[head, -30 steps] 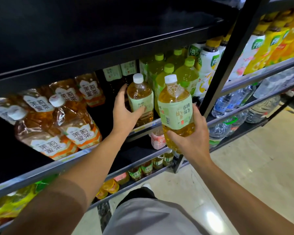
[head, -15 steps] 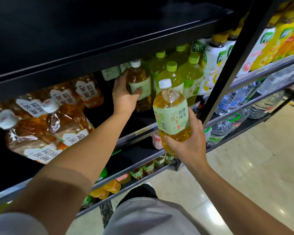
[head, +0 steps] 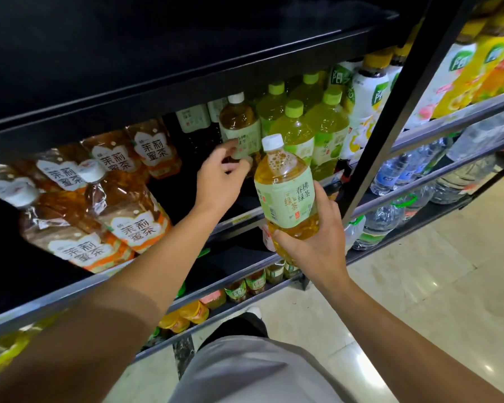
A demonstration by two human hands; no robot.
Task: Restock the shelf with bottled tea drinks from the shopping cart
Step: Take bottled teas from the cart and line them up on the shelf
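Note:
My right hand [head: 313, 247] grips the lower half of a tea bottle [head: 285, 193] with a white cap, a pale green label and amber liquid. It holds the bottle upright in front of the middle shelf [head: 242, 219]. A second bottle of the same tea [head: 239, 123] stands deep on that shelf, left of the green-capped bottles [head: 296, 132]. My left hand [head: 220, 175] hovers just in front of its lower part with loosely curled fingers that hold nothing. No shopping cart is in view.
Shrink-wrapped packs of jasmine honey tea [head: 111, 205] fill the shelf's left side. A black upright post [head: 396, 112] stands right of my held bottle, with water bottles [head: 390, 173] and yellow drinks [head: 495, 53] beyond it. Small bottles line the lower shelves [head: 245, 286]. Tiled floor lies at the right.
My left hand pushed the first bottle back into the shelf, let go of it and drew back a little. My right hand kept its bottle and drifted slightly left and down.

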